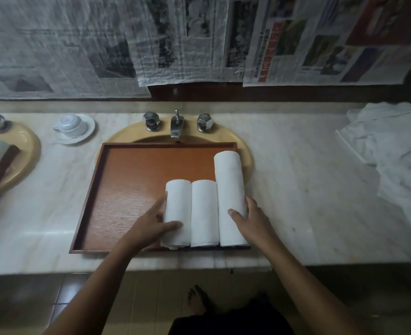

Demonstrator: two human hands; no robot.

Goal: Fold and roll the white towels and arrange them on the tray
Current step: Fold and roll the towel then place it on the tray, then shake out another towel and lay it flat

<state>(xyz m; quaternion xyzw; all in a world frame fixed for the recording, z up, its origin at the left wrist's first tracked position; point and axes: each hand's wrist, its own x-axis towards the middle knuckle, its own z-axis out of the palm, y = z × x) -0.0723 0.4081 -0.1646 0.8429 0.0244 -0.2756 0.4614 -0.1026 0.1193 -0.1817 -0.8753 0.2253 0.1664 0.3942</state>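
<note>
Both bare forearms reach forward from the bottom of the view, drawing slightly together. The left hand (149,226) cups the leftmost rolled towel (177,206), thumb across its top, fingers along its outer side. The right hand (252,221) clasps the longest rolled towel (230,187) likewise, thumb on top
</note>
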